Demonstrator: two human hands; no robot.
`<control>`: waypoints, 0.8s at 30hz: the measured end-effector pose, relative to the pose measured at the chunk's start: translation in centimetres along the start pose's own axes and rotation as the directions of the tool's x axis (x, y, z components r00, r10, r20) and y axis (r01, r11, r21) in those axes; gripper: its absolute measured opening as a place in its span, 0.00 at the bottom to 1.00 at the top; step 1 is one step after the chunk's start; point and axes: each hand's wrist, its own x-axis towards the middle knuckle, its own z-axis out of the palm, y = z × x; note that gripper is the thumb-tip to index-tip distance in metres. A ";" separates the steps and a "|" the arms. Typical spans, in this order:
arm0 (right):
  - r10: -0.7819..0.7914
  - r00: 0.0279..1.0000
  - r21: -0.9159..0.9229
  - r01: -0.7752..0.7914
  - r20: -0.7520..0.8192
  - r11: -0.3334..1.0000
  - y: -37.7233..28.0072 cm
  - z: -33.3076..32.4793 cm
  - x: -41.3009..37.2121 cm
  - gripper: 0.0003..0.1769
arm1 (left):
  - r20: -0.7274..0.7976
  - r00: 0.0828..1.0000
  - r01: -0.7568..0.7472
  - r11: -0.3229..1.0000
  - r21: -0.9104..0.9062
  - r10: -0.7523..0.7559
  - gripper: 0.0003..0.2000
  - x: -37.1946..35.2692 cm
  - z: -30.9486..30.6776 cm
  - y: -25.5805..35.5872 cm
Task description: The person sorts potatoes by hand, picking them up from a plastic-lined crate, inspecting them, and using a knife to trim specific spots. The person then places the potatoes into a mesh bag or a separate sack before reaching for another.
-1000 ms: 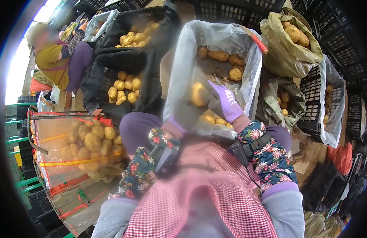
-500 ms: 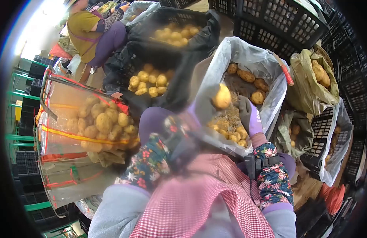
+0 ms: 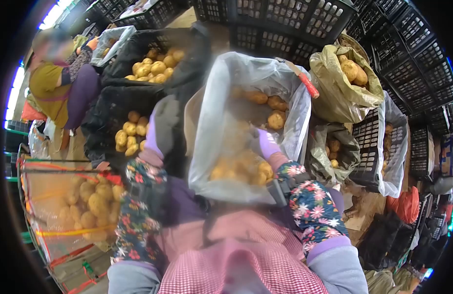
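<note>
Potatoes (image 3: 276,119) are inside the plastic-lined crate (image 3: 226,190), in front of the person's knees. Those by its far edge and far right corner are oval, brownish and dull, with darker patches as of soil. Those by the near edge look more yellow and rounded, but a blur covers this part and I cannot count them. The whitish liner is folded out over the crate's edges.

The right hand (image 3: 260,142), in a grey and purple glove, is inside this crate, near its right edge. Its fingers are blurred, so I cannot tell whether they hold something. The left hand (image 3: 164,122), gloved in the same way, is over the right side of the black-lined crate (image 3: 101,110), just beside its yellow, rather clean potatoes. The back of this hand is shown, and I cannot tell if its palm is empty.

On the far right corner of the plastic-lined crate rests a red-handled knife (image 3: 308,85). Beyond its right edge stands an olive sack (image 3: 334,98) with large potatoes in its mouth. To the left of the person, a transparent bag (image 3: 45,196) contains many potatoes. Farther, a co-worker (image 3: 50,88) sits in a mustard top.
</note>
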 end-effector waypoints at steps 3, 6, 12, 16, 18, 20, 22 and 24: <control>0.128 0.992 -0.141 -0.125 0.014 0.982 1.4 0.8 3.7 0.22 | 0.145 0.986 0.111 0.981 -0.157 -0.088 0.19 0.2 5.7 2.3; 0.027 0.981 -0.341 -0.094 -0.194 0.935 4.8 -0.2 9.3 0.27 | 0.216 0.857 0.514 0.751 -0.416 -0.467 0.18 -0.3 8.7 3.9; -0.302 0.846 -0.710 -0.121 -0.439 0.694 11.9 2.5 21.6 0.26 | 0.320 0.873 0.416 0.904 -0.099 -0.367 0.20 -2.1 7.8 4.2; -0.046 0.928 -0.631 -0.214 -0.369 0.746 10.4 2.0 24.6 0.20 | 0.365 0.849 0.463 0.869 -0.171 -0.381 0.20 -1.6 7.2 5.2; -0.063 0.927 -0.606 -0.190 -0.371 0.772 10.0 1.3 24.2 0.19 | 0.395 0.843 0.448 0.883 -0.142 -0.364 0.20 -1.6 7.1 5.5; 0.015 0.918 -0.468 -0.216 -0.397 0.857 9.6 1.6 22.0 0.15 | 0.391 0.879 0.342 0.933 -0.114 -0.274 0.20 -1.5 7.2 5.0; 0.316 0.936 0.158 -0.293 -0.153 0.943 7.8 1.2 18.3 0.19 | 0.326 0.875 0.441 0.868 -0.229 -0.359 0.20 -2.4 7.9 4.1; 0.091 0.994 0.703 -0.108 0.062 0.703 6.0 1.8 12.0 0.27 | 0.349 0.867 0.462 0.833 -0.303 -0.354 0.19 -2.7 8.3 3.9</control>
